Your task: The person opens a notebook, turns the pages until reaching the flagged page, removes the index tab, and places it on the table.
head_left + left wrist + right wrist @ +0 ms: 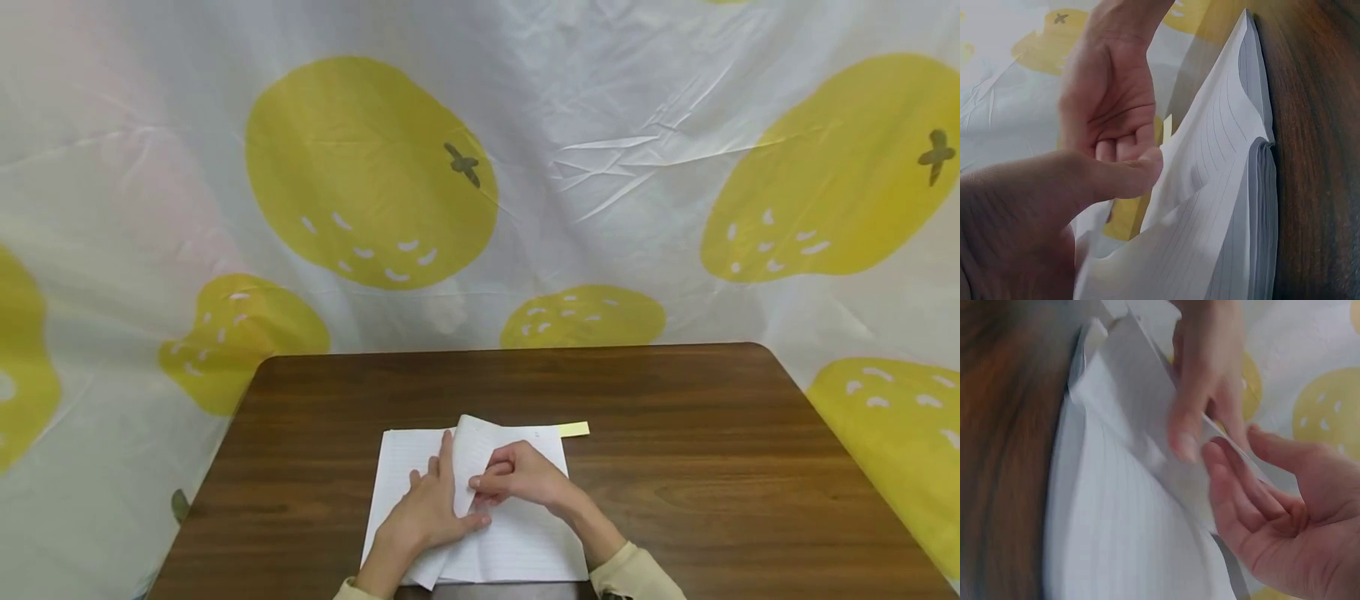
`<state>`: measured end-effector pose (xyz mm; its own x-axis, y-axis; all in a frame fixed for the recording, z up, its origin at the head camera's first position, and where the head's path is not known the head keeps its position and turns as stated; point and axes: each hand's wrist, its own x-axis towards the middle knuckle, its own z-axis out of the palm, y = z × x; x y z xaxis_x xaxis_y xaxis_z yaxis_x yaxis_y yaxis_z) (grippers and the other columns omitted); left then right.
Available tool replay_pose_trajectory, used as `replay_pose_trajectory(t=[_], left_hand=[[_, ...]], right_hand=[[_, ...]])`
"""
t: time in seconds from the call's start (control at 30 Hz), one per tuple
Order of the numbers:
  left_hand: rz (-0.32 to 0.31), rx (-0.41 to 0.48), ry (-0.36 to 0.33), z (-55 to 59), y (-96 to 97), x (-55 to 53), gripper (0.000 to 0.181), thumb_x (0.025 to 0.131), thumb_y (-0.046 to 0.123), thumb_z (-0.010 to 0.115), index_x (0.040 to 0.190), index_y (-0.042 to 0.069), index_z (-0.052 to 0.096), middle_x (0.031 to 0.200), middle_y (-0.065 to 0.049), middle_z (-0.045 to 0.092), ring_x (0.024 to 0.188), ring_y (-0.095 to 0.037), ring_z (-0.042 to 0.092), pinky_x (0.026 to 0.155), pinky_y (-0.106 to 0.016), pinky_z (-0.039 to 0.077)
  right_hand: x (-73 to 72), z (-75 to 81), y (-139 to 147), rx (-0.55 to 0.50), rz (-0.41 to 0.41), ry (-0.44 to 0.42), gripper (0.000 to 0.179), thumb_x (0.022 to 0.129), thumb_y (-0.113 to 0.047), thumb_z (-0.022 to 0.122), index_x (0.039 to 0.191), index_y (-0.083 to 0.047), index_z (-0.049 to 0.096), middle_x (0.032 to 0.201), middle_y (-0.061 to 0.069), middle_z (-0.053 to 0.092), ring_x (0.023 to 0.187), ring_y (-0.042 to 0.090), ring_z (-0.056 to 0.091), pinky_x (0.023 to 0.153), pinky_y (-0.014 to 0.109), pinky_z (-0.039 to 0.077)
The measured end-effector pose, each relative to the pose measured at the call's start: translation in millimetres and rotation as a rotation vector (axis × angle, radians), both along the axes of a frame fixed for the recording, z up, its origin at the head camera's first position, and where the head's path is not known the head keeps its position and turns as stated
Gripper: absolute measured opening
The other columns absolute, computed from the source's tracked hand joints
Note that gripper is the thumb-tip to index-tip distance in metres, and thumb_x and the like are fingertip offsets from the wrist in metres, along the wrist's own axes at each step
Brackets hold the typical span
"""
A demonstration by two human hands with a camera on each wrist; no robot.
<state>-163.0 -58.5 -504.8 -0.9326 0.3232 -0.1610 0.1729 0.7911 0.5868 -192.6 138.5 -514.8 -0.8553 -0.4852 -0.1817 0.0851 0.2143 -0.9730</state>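
Observation:
A lined notebook [532, 542] lies spread on the table, with one page [471, 450] raised and curving up near its middle. My left hand [427, 508] rests along that page with its fingers straight, the thumb stretched over to the page's right side. From the right, my right hand [525, 475] pinches the raised page's edge between thumb and curled fingers. In the right wrist view the page [1141, 394] stands up between the two hands. The left wrist view shows the stack of sheets [1263, 206] at the notebook's near edge.
A yellow sticky tab [574, 429] juts out from the notebook's upper right corner. The brown wooden table [712, 467] reaches out on both sides. Behind it hangs a white cloth [600, 192] printed with big yellow fruit.

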Motion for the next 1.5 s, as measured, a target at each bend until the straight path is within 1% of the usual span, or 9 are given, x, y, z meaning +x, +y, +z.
replay_pose_trajectory(t=[0.1, 0.2, 0.37, 0.47, 0.77, 1.07, 1.17, 1.3, 1.5], left_hand=[[-0.014, -0.008, -0.003, 1.4, 0.3, 0.6, 0.123, 0.076, 0.041, 0.087, 0.161, 0.001, 0.006, 0.148, -0.045, 0.038, 0.128, -0.073, 0.037, 0.093, -0.072, 0.047], [-0.024, -0.025, -0.01, 3.8, -0.1, 1.6, 0.123, 0.075, 0.032, 0.089, 0.161, 0.003, 0.006, 0.149, -0.046, 0.035, 0.129, -0.074, 0.034, 0.094, -0.076, 0.044], [-0.028, -0.052, -0.034, 4.8, -2.0, 0.8, 0.131, 0.067, 0.02, 0.095, 0.162, 0.01, 0.006, 0.15, -0.046, 0.032, 0.133, -0.073, 0.031, 0.096, -0.077, 0.041], [-0.025, -0.06, -0.031, 3.2, -4.1, -0.4, 0.136, 0.062, 0.016, 0.097, 0.163, 0.014, 0.006, 0.151, -0.045, 0.032, 0.134, -0.072, 0.03, 0.096, -0.079, 0.04], [0.06, -0.102, 0.029, 0.8, -4.6, 9.9, 0.144, 0.057, 0.021, 0.098, 0.163, 0.02, 0.0, 0.153, -0.048, 0.02, 0.14, -0.066, 0.028, 0.099, -0.082, 0.032], [0.067, -0.263, 0.362, -7.7, -5.0, 11.9, 0.148, 0.041, 0.037, 0.102, 0.16, 0.009, 0.019, 0.162, -0.039, 0.01, 0.148, -0.06, 0.017, 0.108, -0.082, 0.02], [0.059, -0.347, 0.427, -6.3, -3.4, 13.0, 0.149, 0.037, 0.043, 0.102, 0.16, 0.008, 0.024, 0.164, -0.035, 0.008, 0.151, -0.054, 0.015, 0.112, -0.078, 0.018], [0.037, -0.437, 0.422, -2.8, -0.4, 13.9, 0.142, 0.039, 0.048, 0.1, 0.158, 0.01, 0.031, 0.165, -0.032, 0.01, 0.152, -0.05, 0.017, 0.115, -0.074, 0.018], [-0.018, -0.442, 0.26, 0.8, 1.1, 12.5, 0.12, 0.053, 0.043, 0.096, 0.156, 0.018, 0.04, 0.164, -0.031, 0.019, 0.15, -0.052, 0.023, 0.115, -0.07, 0.026]], right_hand=[[-5.4, -0.4, 13.4, 0.084, 0.033, 0.087, 0.016, 0.089, -0.008, 0.074, 0.093, 0.007, 0.07, 0.089, 0.019, 0.077, 0.076, 0.008, 0.069, 0.07, 0.024, 0.058], [-10.6, -2.5, 24.7, 0.25, 0.009, 0.281, 0.018, 0.083, -0.003, 0.078, 0.098, 0.005, 0.071, 0.09, 0.017, 0.076, 0.079, 0.012, 0.068, 0.07, 0.02, 0.054], [-13.5, -4.3, 30.2, 0.585, -0.046, 0.54, 0.049, 0.069, -0.005, 0.089, 0.113, 0.003, 0.068, 0.102, 0.014, 0.066, 0.093, 0.028, 0.063, 0.083, 0.036, 0.053], [-16.5, -1.3, 26.1, 0.731, -0.042, 0.541, 0.067, 0.064, -0.014, 0.095, 0.123, -0.001, 0.064, 0.113, 0.018, 0.057, 0.101, 0.035, 0.054, 0.089, 0.049, 0.046], [-35.0, 8.5, 20.5, 1.065, 0.022, 0.377, 0.111, 0.059, -0.05, 0.096, 0.15, -0.009, 0.047, 0.152, 0.021, 0.04, 0.134, 0.048, 0.037, 0.108, 0.067, 0.03], [-31.5, 7.3, 18.3, 1.106, -0.001, 0.412, 0.101, 0.059, -0.052, 0.095, 0.142, -0.011, 0.055, 0.147, 0.021, 0.049, 0.133, 0.051, 0.044, 0.111, 0.076, 0.022], [-27.5, 7.3, 16.8, 1.108, -0.003, 0.437, 0.096, 0.061, -0.051, 0.095, 0.139, -0.01, 0.056, 0.144, 0.021, 0.053, 0.132, 0.05, 0.046, 0.111, 0.077, 0.022], [-19.1, 10.1, 16.1, 1.086, -0.008, 0.45, 0.094, 0.067, -0.045, 0.093, 0.143, -0.008, 0.053, 0.146, 0.024, 0.052, 0.136, 0.052, 0.045, 0.113, 0.078, 0.017], [-4.3, 6.6, 17.9, 1.028, -0.036, 0.501, 0.091, 0.077, -0.038, 0.088, 0.15, -0.003, 0.045, 0.152, 0.03, 0.045, 0.14, 0.055, 0.04, 0.113, 0.078, 0.015]])
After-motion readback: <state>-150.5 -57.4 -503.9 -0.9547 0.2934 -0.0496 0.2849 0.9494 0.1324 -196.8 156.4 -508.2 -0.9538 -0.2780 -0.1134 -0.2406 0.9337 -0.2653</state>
